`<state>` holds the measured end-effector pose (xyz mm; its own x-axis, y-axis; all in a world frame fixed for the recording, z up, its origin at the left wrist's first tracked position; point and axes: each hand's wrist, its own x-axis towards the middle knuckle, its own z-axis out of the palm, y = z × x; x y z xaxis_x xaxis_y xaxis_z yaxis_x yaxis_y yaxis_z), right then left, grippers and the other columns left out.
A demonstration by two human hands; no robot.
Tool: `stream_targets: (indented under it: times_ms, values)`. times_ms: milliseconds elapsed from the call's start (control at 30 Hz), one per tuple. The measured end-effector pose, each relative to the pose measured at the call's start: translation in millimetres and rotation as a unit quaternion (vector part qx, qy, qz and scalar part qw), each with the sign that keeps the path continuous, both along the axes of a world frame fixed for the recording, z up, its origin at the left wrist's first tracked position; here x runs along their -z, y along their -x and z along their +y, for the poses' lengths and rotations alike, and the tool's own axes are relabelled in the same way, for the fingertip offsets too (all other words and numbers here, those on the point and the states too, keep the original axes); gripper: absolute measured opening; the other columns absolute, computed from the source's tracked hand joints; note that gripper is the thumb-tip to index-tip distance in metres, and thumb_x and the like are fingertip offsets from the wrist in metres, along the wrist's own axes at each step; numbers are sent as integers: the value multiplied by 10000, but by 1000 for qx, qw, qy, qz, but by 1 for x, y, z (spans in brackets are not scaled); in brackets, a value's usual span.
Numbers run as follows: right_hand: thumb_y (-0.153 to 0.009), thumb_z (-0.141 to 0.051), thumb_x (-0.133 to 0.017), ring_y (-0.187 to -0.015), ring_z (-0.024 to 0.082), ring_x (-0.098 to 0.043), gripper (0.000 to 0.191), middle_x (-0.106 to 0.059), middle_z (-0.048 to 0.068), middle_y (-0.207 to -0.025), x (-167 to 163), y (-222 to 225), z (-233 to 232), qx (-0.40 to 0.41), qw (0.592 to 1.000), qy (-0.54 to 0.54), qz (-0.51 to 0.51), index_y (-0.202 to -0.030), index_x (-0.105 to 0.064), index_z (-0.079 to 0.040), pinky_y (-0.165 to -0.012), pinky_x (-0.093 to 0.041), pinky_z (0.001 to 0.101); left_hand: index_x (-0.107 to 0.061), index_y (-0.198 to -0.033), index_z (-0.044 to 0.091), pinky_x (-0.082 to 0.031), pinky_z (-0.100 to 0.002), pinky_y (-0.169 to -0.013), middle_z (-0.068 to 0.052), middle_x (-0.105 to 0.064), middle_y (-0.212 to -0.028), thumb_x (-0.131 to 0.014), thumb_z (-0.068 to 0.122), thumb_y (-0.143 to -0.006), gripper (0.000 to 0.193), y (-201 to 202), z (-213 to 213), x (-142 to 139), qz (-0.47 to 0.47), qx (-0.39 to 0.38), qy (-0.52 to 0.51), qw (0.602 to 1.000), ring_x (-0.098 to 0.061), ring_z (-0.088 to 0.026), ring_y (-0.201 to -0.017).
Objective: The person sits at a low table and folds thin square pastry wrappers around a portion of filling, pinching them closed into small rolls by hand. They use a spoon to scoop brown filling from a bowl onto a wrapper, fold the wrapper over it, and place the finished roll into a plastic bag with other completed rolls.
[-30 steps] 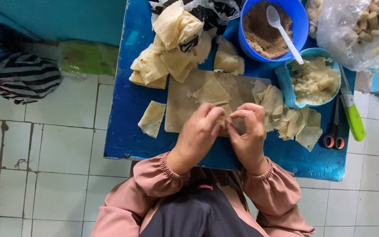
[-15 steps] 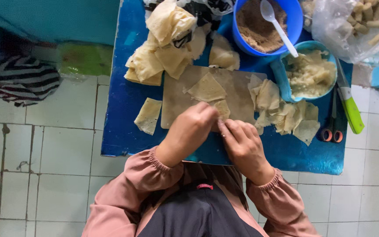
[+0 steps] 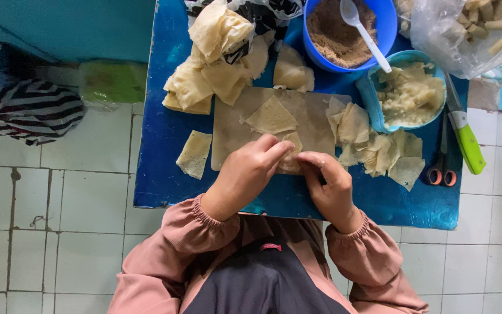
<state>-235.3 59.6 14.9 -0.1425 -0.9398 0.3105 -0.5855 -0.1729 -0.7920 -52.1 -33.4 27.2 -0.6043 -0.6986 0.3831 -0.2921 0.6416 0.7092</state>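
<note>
Item: thin pastry wrapper (image 3: 290,152) on cutting board (image 3: 315,125), pinched by left hand (image 3: 250,171) and right hand (image 3: 327,183); roll tight, evenly, fingertips close, avoiding tears.

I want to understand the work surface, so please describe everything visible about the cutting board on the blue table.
The cutting board is a thin, flat, light brown rectangle, probably wood, lying on the blue table. One loose pale wrapper sheet lies flat near its middle. At its near edge, the left hand and right hand press a small folded wrapper with their fingers, hiding that edge. Piles of wrappers overlap its far left and right sides.
</note>
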Motion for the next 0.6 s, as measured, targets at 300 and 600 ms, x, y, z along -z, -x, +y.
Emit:
stream_targets:
  times_ms: [300, 600]
  values:
    - [-867, 69, -745, -1011, 301, -674, 247, -651, 126, -1127, -11, -6, -11, -28, 988, 50, 143, -1088, -683, -22, -857, -558, 376, -654, -1005, 71, -560, -375, -756, -89, -624, -1082, -646, 9, -838, 178, -3, 0, 1, -41, 11, 26, 999, -685, -283, -936]
    - [-877, -125, -783, -948, 269, -636, 287, -649, 79, -1051, -27, -4, -5, -90, 917, 89, 379, -1133, -730, -7, -868, -473, 418, -661, -1013, 46, -538, -390, -825, -90, -615, -1056, -732, 97, -834, 199, -15, -6, -2, -20, 69, 67, 995, -635, -282, -952]
